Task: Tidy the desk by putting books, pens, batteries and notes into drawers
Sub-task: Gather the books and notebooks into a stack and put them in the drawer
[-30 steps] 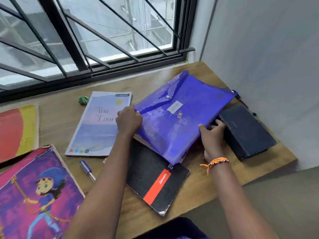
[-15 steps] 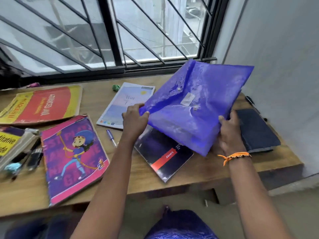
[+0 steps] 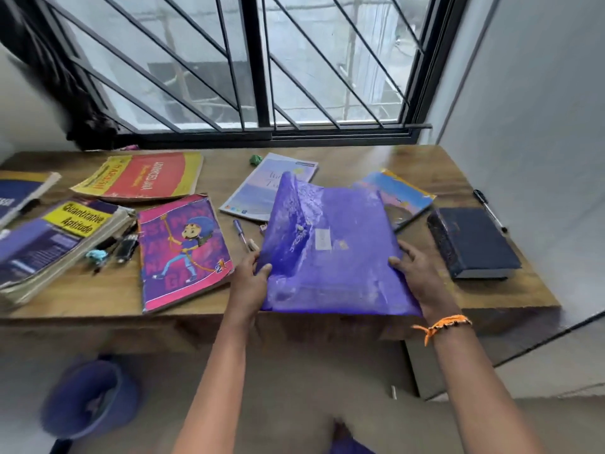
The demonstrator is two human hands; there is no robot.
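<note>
Purple folder (image 3: 330, 253), seemingly lengthwise away, held by both hands' grip.

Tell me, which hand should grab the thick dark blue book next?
Probably the right hand. It holds the purple folder's edge right beside the dark blue book, while the left hand grips the folder's far side, so it would have to cross over.

One head camera, looking down over the desk

There is only one view, so no part is shared with another. The camera sits on the person's head and faces forward and down. It is near: both forearms reach in from the bottom edge. Beyond the fingers (image 3: 397, 262) lie the desk (image 3: 425, 165) and the barred window (image 3: 255, 67); below them, the floor (image 3: 294, 381).
</note>
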